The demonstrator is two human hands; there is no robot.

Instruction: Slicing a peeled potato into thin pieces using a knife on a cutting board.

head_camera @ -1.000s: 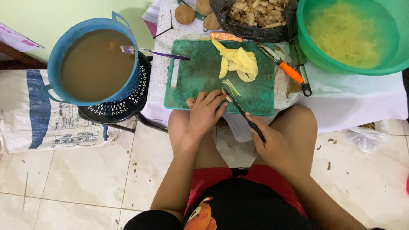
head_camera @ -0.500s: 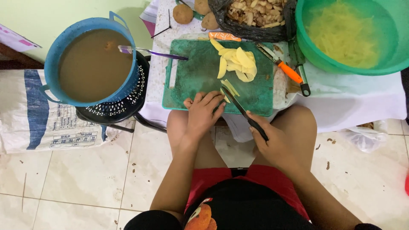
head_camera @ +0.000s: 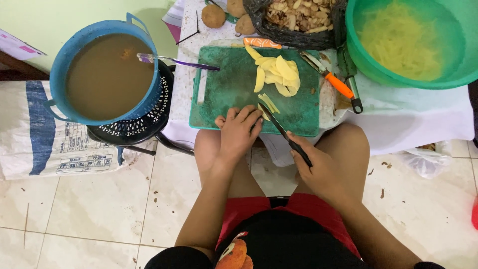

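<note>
- Left hand (head_camera: pixel 238 133): fingers pressed on potato piece (head_camera: pixel 265 113), steadying it on green cutting board (head_camera: pixel 224 94).
- Right hand (head_camera: pixel 318 169): closed around knife (head_camera: pixel 281 130), blade angled toward piece for slicing.

White woven sack (head_camera: pixel 45 129) with blue stripe lies on floor, left

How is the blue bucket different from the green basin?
The blue bucket holds murky brown water with a purple toothbrush laid across its rim; the green basin holds pale yellow potato strips. The bucket sits on a black perforated stand at the left, the basin on the white cloth at the right. Both are round, open plastic containers.
</note>
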